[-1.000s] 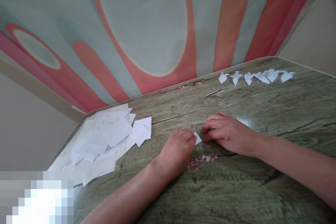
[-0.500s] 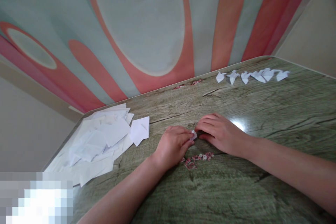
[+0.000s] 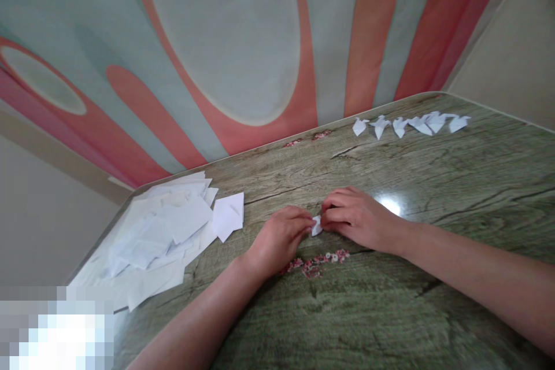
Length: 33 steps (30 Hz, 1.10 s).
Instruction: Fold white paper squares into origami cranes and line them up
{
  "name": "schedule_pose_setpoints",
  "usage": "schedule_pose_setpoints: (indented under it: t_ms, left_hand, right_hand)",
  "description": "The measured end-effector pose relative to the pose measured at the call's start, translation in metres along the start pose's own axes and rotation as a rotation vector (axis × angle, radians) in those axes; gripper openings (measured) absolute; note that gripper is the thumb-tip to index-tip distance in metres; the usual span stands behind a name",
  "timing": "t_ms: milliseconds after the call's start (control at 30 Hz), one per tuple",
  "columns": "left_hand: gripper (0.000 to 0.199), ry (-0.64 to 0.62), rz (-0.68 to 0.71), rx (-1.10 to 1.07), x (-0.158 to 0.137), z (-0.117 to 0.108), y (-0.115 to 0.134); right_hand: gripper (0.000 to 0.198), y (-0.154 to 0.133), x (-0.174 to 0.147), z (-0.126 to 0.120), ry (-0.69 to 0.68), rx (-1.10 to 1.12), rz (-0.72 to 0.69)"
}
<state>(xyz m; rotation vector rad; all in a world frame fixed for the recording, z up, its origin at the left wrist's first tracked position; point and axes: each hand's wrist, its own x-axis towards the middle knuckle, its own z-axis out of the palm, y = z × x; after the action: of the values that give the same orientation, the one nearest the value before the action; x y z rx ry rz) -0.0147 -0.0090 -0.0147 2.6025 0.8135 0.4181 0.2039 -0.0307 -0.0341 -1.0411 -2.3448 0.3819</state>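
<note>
While pinching one small folded paper (image 3: pixel 317 226) by its left side with the left hand (image 3: pixel 280 237), meets its right side with the fingertips of the right hand (image 3: pixel 362 219). Has left thumb and fingers clamped together on the paper; cannot tell, on the right, a true pinch from a light press. Holds the paper between both hands, low over the middle of the wood-grain table (image 3: pixel 390 312), just beyond a printed blossom strip (image 3: pixel 321 263).

Compared with one second ago, has the right fingertips against the paper instead of apart from it. Sees a short white sliver of it now, rather than the flat pointed corner of then.

Counting across the tabletop: two hands, one paper between them, one heap of white sheets (image 3: pixel 186 217) at far left, too overlapped to number. Against the heap's right edge, one folded white square (image 3: pixel 228 217). Near the back edge, toward the right, six bird-like paper figures (image 3: pixel 421 123) in a row, some touching or overlapping.
</note>
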Motion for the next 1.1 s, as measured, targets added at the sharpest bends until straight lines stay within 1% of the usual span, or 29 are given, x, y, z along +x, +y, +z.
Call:
schedule_pose_setpoints:
  t_ms: [167,267,433,600,667,767,833,967,1100]
  left_hand:
    - [0.014,0.134,-0.091,-0.038,0.000,0.011,0.002]
    - [0.012,0.156,-0.107,-0.060,-0.001,0.014,0.003]
    - [0.014,0.151,-0.085,-0.042,-0.003,0.015,0.002]
    - [0.013,0.085,-0.054,-0.044,-0.003,0.013,0.003]
    - [0.011,0.063,-0.085,-0.048,-0.003,0.011,0.004]
    - [0.020,0.026,-0.193,-0.073,-0.003,0.010,0.005]
    - [0.023,0.003,-0.244,-0.097,-0.003,0.008,0.007]
    - [0.022,0.007,-0.256,-0.153,-0.002,0.006,0.009]
    - [0.031,0.046,-0.278,-0.180,-0.001,0.008,0.010]
  right_hand:
    - [0.010,0.007,0.001,0.006,0.013,0.055,0.062]
    - [0.008,0.008,0.002,0.009,0.026,0.067,0.093]
    - [0.009,0.001,0.002,0.009,0.040,0.050,0.145]
    - [0.006,0.000,0.004,0.012,0.052,0.059,0.203]
    - [0.006,0.002,0.005,0.015,0.048,0.061,0.218]
    - [0.005,0.003,0.007,0.017,0.041,0.068,0.244]
    - [0.004,0.003,0.007,0.017,0.043,0.072,0.258]
    - [0.004,0.001,0.008,0.017,0.051,0.061,0.283]
    - [0.003,-0.002,0.008,0.018,0.060,0.043,0.307]
